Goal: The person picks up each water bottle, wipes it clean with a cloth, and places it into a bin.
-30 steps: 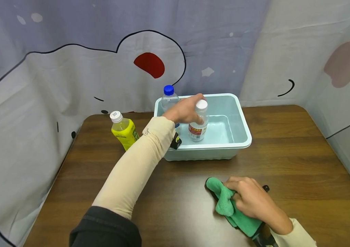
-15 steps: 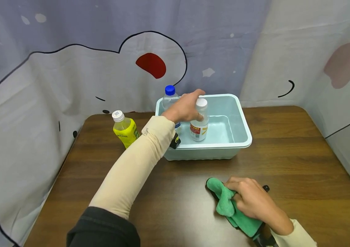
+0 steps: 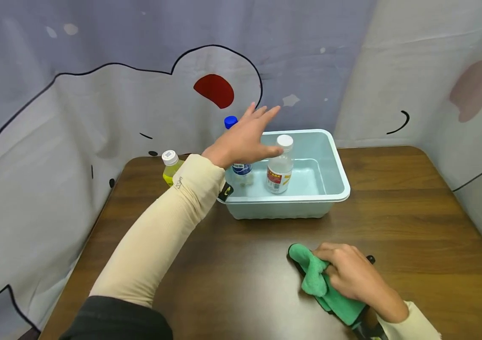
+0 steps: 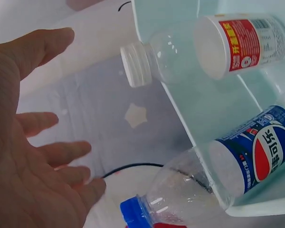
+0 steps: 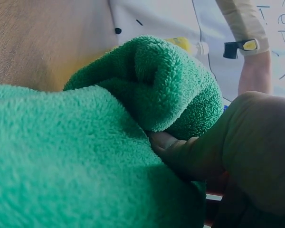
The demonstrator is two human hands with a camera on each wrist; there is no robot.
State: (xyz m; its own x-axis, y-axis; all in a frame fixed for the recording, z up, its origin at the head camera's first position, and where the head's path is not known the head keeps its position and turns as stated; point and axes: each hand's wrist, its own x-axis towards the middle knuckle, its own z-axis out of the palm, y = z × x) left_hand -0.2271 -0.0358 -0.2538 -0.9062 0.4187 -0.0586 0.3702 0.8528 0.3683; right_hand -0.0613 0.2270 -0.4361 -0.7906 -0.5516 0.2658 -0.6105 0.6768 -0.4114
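Note:
My left hand [image 3: 241,141] is spread with straight fingers over the left side of a pale blue plastic tub [image 3: 283,208], holding nothing. Just right of its thumb, a clear bottle with a white cap and red-and-white label [image 3: 280,169] stands upright in the tub. A blue-capped Pepsi bottle [image 4: 261,147] stands in the tub too, partly behind that hand in the head view. Low on the table's right side, my right hand [image 3: 357,278] pinches a folded green cloth [image 3: 339,300]. The right wrist view shows the thumb [image 5: 168,142] pressed into its fluffy fold.
A bottle of yellow liquid with a white cap [image 3: 170,163] stands left of the tub, mostly hidden by the left forearm. Something black [image 3: 370,259] pokes out beyond the right hand. A patterned curtain [image 3: 117,108] hangs behind the wooden table [image 3: 224,283].
The left hand has let go of the white-capped bottle and moved up and left, its fingers spreading. The bottle stays in the tub. The right hand still pinches the cloth.

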